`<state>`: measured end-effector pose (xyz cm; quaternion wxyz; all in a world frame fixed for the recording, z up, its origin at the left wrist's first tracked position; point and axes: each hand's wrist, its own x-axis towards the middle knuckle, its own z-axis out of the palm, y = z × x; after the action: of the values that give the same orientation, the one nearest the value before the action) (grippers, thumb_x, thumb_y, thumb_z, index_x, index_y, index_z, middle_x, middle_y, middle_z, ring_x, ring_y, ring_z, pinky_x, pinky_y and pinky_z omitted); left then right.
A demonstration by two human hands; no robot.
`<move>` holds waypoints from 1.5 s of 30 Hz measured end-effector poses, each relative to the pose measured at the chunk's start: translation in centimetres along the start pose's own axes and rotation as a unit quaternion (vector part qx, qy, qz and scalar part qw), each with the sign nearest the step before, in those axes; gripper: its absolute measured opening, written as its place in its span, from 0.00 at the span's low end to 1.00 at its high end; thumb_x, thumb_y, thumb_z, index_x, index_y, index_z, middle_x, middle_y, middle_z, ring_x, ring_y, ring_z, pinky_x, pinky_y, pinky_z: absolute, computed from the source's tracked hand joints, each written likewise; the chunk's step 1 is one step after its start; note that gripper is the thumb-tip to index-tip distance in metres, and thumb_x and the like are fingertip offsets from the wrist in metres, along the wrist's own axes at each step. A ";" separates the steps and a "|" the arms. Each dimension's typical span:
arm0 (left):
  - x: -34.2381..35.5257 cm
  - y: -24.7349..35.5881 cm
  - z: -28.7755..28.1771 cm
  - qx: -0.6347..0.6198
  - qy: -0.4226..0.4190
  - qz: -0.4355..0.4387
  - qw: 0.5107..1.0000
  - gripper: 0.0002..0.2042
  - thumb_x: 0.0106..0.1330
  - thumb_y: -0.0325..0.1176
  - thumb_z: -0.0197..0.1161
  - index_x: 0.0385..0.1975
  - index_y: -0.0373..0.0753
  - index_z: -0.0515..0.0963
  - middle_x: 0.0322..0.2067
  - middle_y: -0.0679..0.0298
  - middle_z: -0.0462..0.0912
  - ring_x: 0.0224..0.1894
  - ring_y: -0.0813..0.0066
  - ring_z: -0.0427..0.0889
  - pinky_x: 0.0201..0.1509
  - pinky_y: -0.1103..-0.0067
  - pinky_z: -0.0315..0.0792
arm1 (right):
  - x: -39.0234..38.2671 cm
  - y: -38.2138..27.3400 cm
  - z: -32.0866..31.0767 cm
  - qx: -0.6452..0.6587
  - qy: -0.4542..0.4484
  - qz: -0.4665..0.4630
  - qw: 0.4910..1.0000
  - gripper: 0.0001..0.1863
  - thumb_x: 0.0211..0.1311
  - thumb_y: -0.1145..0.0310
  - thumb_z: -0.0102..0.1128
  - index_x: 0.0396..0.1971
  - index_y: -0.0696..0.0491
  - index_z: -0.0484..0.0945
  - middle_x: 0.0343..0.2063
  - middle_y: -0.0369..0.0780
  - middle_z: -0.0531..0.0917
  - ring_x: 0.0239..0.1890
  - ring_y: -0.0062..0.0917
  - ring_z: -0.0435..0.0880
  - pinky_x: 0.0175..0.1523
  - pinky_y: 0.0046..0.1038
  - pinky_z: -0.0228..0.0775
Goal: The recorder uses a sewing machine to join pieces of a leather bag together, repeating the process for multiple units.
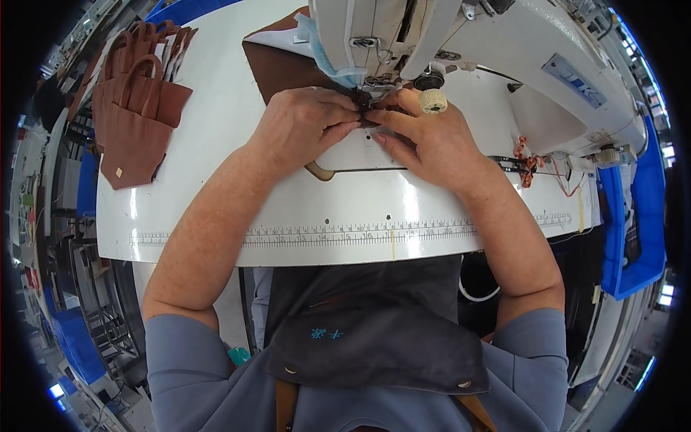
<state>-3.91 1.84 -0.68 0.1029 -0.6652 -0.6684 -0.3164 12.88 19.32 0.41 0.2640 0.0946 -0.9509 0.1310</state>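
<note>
currently a small brown leather piece [368,115] is pinched by both hands, left [306,122] and right [428,140], under the sewing machine [504,50] needle; brown bags [137,108] are stacked far left on the white tabletop [216,216].

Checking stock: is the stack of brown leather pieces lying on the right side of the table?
No, the stack of brown leather pieces lies at the table's left end, left of both hands.

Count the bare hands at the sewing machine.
2. The left hand and right hand meet fingertip to fingertip on a small dark piece under the sewing machine head. No others show.
</note>
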 end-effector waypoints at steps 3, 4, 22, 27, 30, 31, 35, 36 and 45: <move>0.1 0.5 -0.2 -0.007 -0.016 -0.020 1.000 0.06 0.59 0.27 0.70 0.34 0.36 0.88 0.39 0.63 0.90 0.40 0.65 0.88 0.46 0.74 0.83 | 0.0 0.0 0.0 -0.022 -0.004 0.003 1.000 0.12 0.57 0.65 0.69 0.40 0.51 0.86 0.36 0.39 0.84 0.42 0.37 0.83 0.45 0.37 0.76; 0.2 0.7 -0.3 -0.015 -0.030 -0.035 0.999 0.07 0.59 0.24 0.71 0.36 0.34 0.88 0.40 0.61 0.90 0.41 0.65 0.89 0.47 0.75 0.84 | 0.0 0.1 0.1 -0.021 -0.003 0.005 1.000 0.12 0.57 0.65 0.69 0.40 0.51 0.86 0.36 0.39 0.84 0.42 0.37 0.83 0.45 0.37 0.76; 0.3 0.6 -0.1 -0.006 -0.012 -0.031 0.999 0.11 0.58 0.25 0.70 0.41 0.32 0.87 0.41 0.56 0.89 0.43 0.61 0.89 0.50 0.74 0.83 | -0.1 0.3 0.2 -0.019 0.014 0.011 1.000 0.13 0.56 0.65 0.69 0.41 0.50 0.85 0.37 0.39 0.83 0.43 0.37 0.83 0.48 0.39 0.75; -0.2 -0.5 0.2 0.008 -0.002 -0.044 0.999 0.10 0.57 0.28 0.71 0.38 0.35 0.88 0.42 0.58 0.89 0.44 0.61 0.87 0.53 0.70 0.80 | 0.0 0.1 0.2 -0.010 0.007 0.017 1.000 0.14 0.57 0.65 0.69 0.42 0.52 0.85 0.38 0.40 0.84 0.44 0.38 0.83 0.49 0.41 0.75; 0.6 -0.8 -0.3 0.099 0.040 -0.058 0.993 0.13 0.57 0.32 0.72 0.42 0.37 0.86 0.48 0.59 0.85 0.51 0.59 0.83 0.58 0.66 0.75 | -0.1 0.3 0.1 -0.009 0.000 0.030 1.000 0.14 0.57 0.65 0.69 0.42 0.52 0.85 0.37 0.40 0.84 0.44 0.39 0.83 0.49 0.41 0.75; 1.1 -0.8 -0.6 0.174 0.074 -0.082 0.979 0.16 0.58 0.34 0.72 0.46 0.39 0.85 0.52 0.59 0.82 0.55 0.58 0.80 0.60 0.63 0.72 | -0.1 0.4 -0.1 -0.008 0.000 0.023 1.000 0.14 0.57 0.65 0.69 0.42 0.52 0.85 0.37 0.40 0.84 0.44 0.39 0.83 0.49 0.41 0.75; 0.8 -3.7 0.5 0.180 -0.022 -0.125 0.975 0.22 0.63 0.44 0.70 0.54 0.42 0.79 0.52 0.58 0.79 0.58 0.56 0.77 0.60 0.62 0.72 | 0.3 0.4 0.1 -0.005 -0.005 0.030 1.000 0.13 0.58 0.65 0.69 0.41 0.53 0.86 0.40 0.40 0.86 0.43 0.39 0.83 0.49 0.40 0.75; 1.3 -4.2 0.5 0.187 -0.017 -0.130 0.974 0.22 0.63 0.44 0.70 0.54 0.42 0.79 0.52 0.58 0.79 0.58 0.56 0.77 0.60 0.62 0.72 | 0.2 0.4 0.1 -0.004 -0.014 0.046 0.999 0.12 0.58 0.65 0.69 0.41 0.53 0.86 0.41 0.40 0.87 0.44 0.39 0.83 0.50 0.40 0.75; 5.3 -6.4 0.4 0.224 -0.105 -0.268 0.931 0.15 0.69 0.34 0.57 0.54 0.42 0.76 0.40 0.53 0.87 0.46 0.52 0.86 0.48 0.62 0.80 | 0.4 0.8 -0.3 -0.021 -0.011 0.011 1.000 0.12 0.62 0.68 0.67 0.45 0.53 0.85 0.43 0.39 0.84 0.41 0.38 0.83 0.47 0.37 0.74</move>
<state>-10.39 6.97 0.10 0.0896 -0.4508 -0.8822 -0.1023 12.43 20.13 0.71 0.2542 0.0802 -0.9572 0.1125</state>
